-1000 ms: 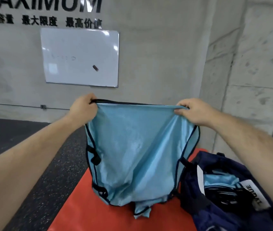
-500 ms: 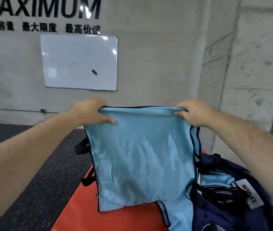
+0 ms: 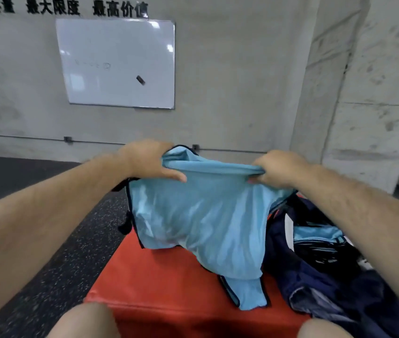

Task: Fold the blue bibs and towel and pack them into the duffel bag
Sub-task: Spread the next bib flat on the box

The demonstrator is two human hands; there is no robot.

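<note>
A light blue bib (image 3: 201,215) with black trim hangs in the air in front of me, held by its folded top edge. My left hand (image 3: 148,159) grips the top left corner, thumb laid across the front. My right hand (image 3: 279,168) pinches the top right corner. The bib's lower end droops onto the red bench (image 3: 159,284). At the right stands the open navy duffel bag (image 3: 320,281), with light blue fabric (image 3: 315,234) showing inside it.
Dark speckled rubber floor (image 3: 54,252) lies to the left of the bench. A concrete wall with a whiteboard (image 3: 118,62) stands behind, and a concrete pillar (image 3: 364,118) at the right. My knees (image 3: 84,320) show at the bottom edge.
My hands have come closer together and lower, so the bib sags and bunches instead of hanging flat. Its bottom now rests on the bench. The camera has tilted downward.
</note>
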